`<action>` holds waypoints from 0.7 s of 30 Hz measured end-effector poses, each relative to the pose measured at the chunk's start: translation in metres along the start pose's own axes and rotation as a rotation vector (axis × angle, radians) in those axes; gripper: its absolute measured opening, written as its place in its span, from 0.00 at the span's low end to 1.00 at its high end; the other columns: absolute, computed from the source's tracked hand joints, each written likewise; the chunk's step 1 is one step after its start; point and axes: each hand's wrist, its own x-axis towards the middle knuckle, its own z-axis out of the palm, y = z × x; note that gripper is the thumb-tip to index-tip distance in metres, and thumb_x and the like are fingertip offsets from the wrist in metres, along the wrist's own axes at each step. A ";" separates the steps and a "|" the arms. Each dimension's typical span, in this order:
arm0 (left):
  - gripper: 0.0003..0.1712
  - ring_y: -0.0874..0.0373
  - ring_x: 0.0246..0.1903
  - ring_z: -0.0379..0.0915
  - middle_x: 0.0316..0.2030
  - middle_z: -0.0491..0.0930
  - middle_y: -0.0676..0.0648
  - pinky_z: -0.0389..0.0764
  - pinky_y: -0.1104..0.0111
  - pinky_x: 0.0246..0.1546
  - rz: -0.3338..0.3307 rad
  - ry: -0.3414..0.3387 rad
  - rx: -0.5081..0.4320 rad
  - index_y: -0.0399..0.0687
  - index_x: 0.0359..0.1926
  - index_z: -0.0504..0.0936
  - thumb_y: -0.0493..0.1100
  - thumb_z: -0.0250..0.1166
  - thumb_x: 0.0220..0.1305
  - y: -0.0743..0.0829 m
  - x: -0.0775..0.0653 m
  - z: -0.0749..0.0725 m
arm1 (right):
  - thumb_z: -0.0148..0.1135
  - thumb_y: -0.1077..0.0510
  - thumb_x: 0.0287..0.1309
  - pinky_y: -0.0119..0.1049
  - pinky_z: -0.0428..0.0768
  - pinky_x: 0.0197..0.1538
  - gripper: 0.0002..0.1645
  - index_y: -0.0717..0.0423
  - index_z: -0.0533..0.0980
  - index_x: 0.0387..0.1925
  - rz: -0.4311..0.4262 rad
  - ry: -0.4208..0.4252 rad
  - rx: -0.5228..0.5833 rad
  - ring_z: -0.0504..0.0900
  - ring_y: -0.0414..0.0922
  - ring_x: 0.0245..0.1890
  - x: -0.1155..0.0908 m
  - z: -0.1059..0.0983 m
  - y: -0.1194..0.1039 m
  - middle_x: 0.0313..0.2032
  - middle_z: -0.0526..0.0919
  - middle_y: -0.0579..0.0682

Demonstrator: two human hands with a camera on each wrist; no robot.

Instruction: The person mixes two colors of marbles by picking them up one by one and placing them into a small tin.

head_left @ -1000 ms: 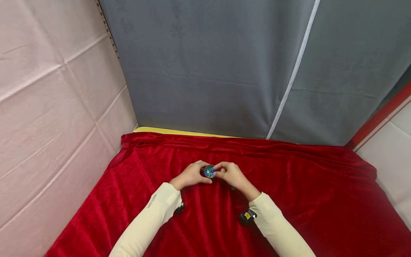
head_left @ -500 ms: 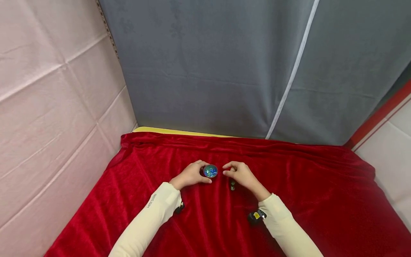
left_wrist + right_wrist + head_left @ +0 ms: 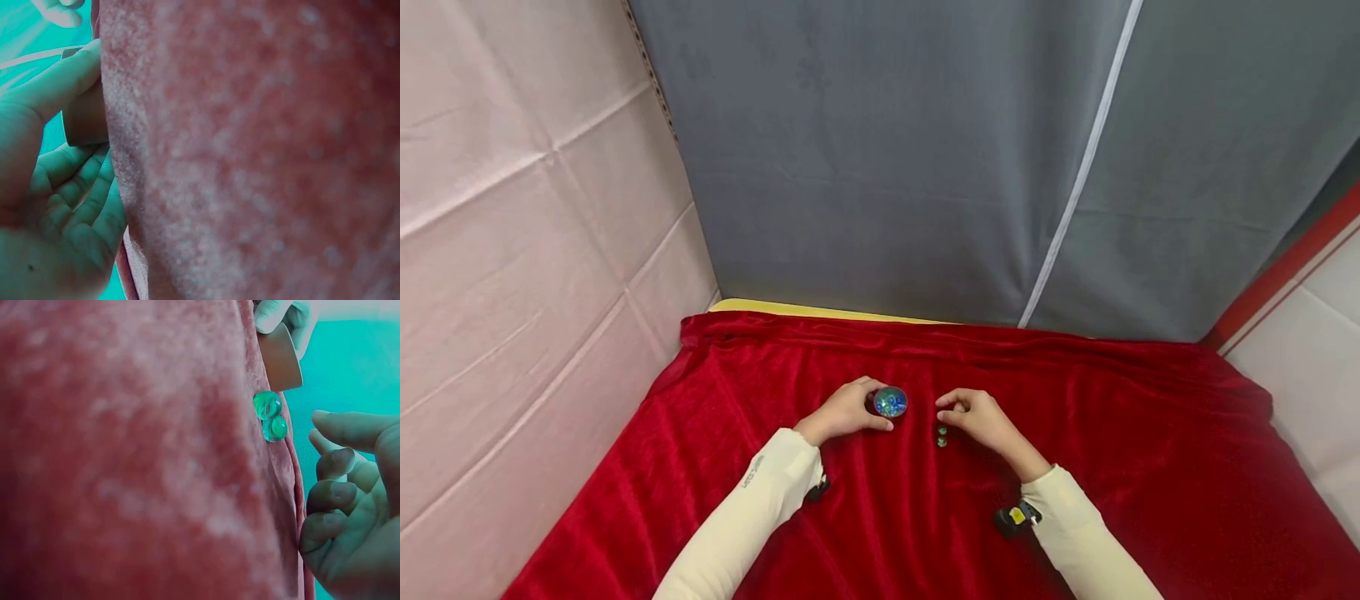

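In the head view my left hand point(image 3: 848, 407) grips a small cup point(image 3: 891, 402) from its left side. The cup's mouth shows shiny blue and green contents, too small to tell apart. In the left wrist view, thumb and fingers lie around the cup's tapered brown wall point(image 3: 85, 119). My right hand point(image 3: 976, 417) is to the right of the cup, apart from it, above the cloth. Its forefinger points out and the other fingers bend loosely, with nothing seen between them. Two clear green marbles point(image 3: 269, 405) lie touching each other on the cloth, beside the right hand's fingertips.
Wrinkled red velvet cloth point(image 3: 1120, 467) covers the table, with a yellow edge point(image 3: 820, 311) showing at the back. A grey curtain point(image 3: 880, 167) hangs behind. Pale sheeting point(image 3: 535, 250) stands at the left, a red-edged white panel point(image 3: 1300, 325) at the right.
The right hand has drawn back from the cup's mouth, where its fingers held something small and blue, and has moved right. Both green marbles now show. The left hand stays on the cup.
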 end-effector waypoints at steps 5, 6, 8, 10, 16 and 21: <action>0.35 0.54 0.46 0.74 0.48 0.77 0.46 0.76 0.61 0.51 0.013 0.001 0.005 0.42 0.56 0.77 0.48 0.77 0.48 -0.001 0.000 0.001 | 0.66 0.60 0.55 0.28 0.67 0.25 0.10 0.58 0.83 0.40 -0.006 -0.028 -0.012 0.66 0.37 0.20 -0.004 -0.003 0.007 0.17 0.71 0.44; 0.35 0.54 0.46 0.74 0.48 0.77 0.46 0.76 0.61 0.51 0.015 -0.002 0.007 0.42 0.57 0.77 0.48 0.76 0.48 -0.002 0.000 0.001 | 0.66 0.60 0.55 0.28 0.67 0.25 0.10 0.59 0.83 0.40 -0.009 -0.033 -0.014 0.66 0.37 0.20 -0.005 -0.004 0.008 0.17 0.71 0.44; 0.35 0.54 0.46 0.74 0.48 0.77 0.46 0.76 0.61 0.52 0.023 -0.005 0.013 0.41 0.57 0.76 0.48 0.76 0.48 -0.002 0.001 0.001 | 0.66 0.60 0.55 0.28 0.67 0.25 0.10 0.59 0.83 0.40 -0.014 -0.043 -0.017 0.66 0.37 0.19 -0.005 -0.006 0.009 0.17 0.71 0.44; 0.35 0.54 0.46 0.74 0.49 0.77 0.46 0.76 0.61 0.52 0.024 -0.008 0.012 0.41 0.57 0.76 0.48 0.76 0.48 -0.003 0.001 0.001 | 0.66 0.61 0.55 0.28 0.67 0.25 0.10 0.59 0.83 0.39 -0.016 -0.052 -0.021 0.66 0.36 0.19 -0.006 -0.007 0.011 0.17 0.71 0.43; 0.35 0.54 0.46 0.74 0.48 0.77 0.46 0.76 0.61 0.51 0.015 -0.006 0.012 0.41 0.57 0.76 0.48 0.76 0.48 -0.002 0.001 0.001 | 0.66 0.61 0.54 0.28 0.68 0.25 0.10 0.60 0.83 0.39 -0.028 -0.090 -0.025 0.67 0.36 0.20 -0.008 -0.008 0.013 0.17 0.71 0.42; 0.35 0.54 0.46 0.74 0.48 0.77 0.46 0.76 0.61 0.51 0.010 0.004 0.005 0.42 0.56 0.77 0.48 0.77 0.47 -0.001 0.001 0.001 | 0.66 0.62 0.53 0.27 0.67 0.26 0.11 0.61 0.82 0.39 -0.036 -0.121 -0.016 0.66 0.35 0.20 -0.010 -0.009 0.014 0.18 0.70 0.42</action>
